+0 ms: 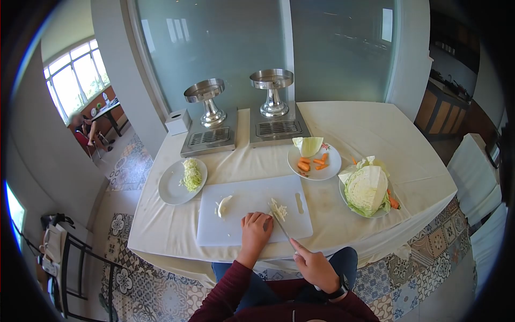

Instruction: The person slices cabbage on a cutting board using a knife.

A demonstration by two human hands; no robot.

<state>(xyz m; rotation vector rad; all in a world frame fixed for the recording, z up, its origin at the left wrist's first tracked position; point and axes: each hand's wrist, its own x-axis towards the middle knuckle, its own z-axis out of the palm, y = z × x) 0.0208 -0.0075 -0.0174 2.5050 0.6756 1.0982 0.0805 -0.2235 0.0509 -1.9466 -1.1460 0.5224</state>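
Observation:
A knife [280,224] is in my right hand [317,268], its blade angled down to the white cutting board [252,188]. My left hand [256,231] rests on the board just left of the blade, fingers curled; whatever is under them is hidden. Past the blade tip lies a small heap of shredded cabbage [279,210]. A pale curved cabbage piece [224,206] sits on the left part of the board, with small bits around it. Beyond the board's left corner, a plate [167,185] carries more shredded cabbage [191,175].
Behind the board, a plate [333,167] bears carrot pieces [304,164] and a cabbage wedge [308,146]. A large cut cabbage [367,188] sits in a dish at right. Two metal stands [273,104] and a tissue box [178,122] line the back. Someone sits far left.

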